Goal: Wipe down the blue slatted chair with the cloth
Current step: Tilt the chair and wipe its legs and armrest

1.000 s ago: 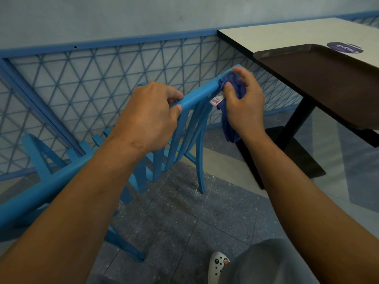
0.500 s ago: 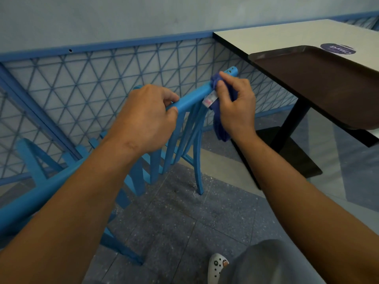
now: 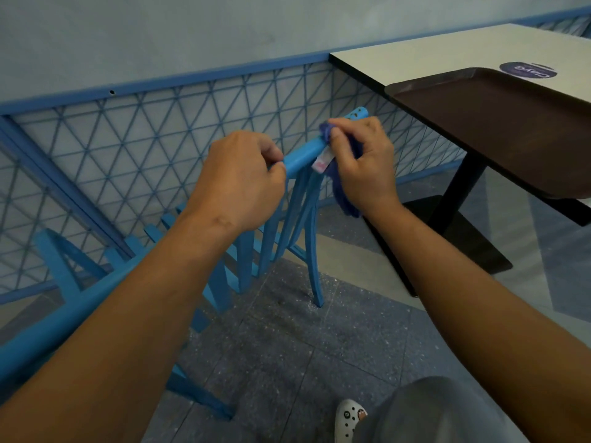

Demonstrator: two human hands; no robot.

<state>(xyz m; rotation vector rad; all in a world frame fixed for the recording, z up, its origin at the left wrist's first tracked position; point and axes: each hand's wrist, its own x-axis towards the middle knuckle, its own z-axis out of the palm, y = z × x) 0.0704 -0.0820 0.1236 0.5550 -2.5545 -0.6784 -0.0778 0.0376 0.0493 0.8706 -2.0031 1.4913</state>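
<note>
While the brown tray (image 3: 499,129) on the white table (image 3: 447,55) holds nothing that I can see, I keep my eyes on the hands. My left hand (image 3: 238,180) grips the top rail of the blue slatted chair (image 3: 302,155), its fingers curled around the rail. My right hand (image 3: 363,164) pinches the blue cloth (image 3: 347,199) against the same rail, just beside the left fingers, toward the rail's end. A white label hangs from the cloth under the thumb. Compared with half a second ago, the right hand has moved along the rail, closer to the left hand, and the bare rail tip now shows beyond the fingers.
</note>
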